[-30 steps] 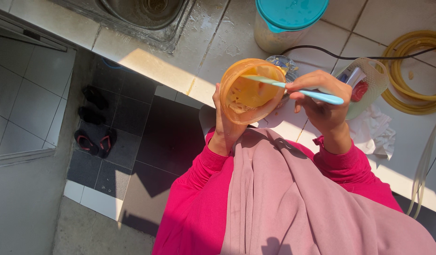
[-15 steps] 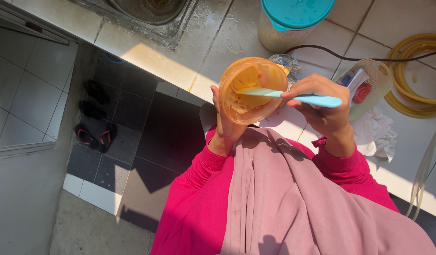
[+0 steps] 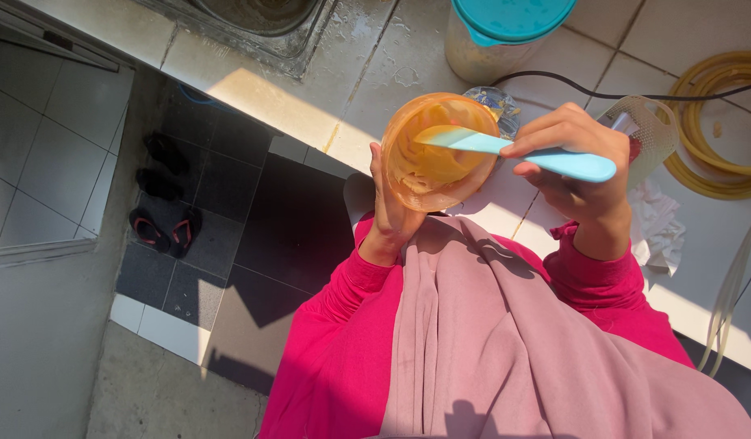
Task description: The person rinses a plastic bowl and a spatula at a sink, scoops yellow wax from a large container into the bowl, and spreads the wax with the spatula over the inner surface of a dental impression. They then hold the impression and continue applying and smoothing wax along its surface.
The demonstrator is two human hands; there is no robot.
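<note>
The left hand (image 3: 392,213) is gripping the orange cup (image 3: 440,150) from below, tilting its mouth up for access. The right hand (image 3: 572,158) is clenching a blue spatula (image 3: 514,152), its blade lying inside the cup, above the tiled surface (image 3: 310,97).

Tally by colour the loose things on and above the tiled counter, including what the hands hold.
Orange: 1, round translucent orange plastic bowl.
Turquoise: 2, flat turquoise spatula, turquoise-lidded jar.
Yellow: 1, coiled yellow hose.
White: 1, crumpled white cloth.
Total: 5.
</note>
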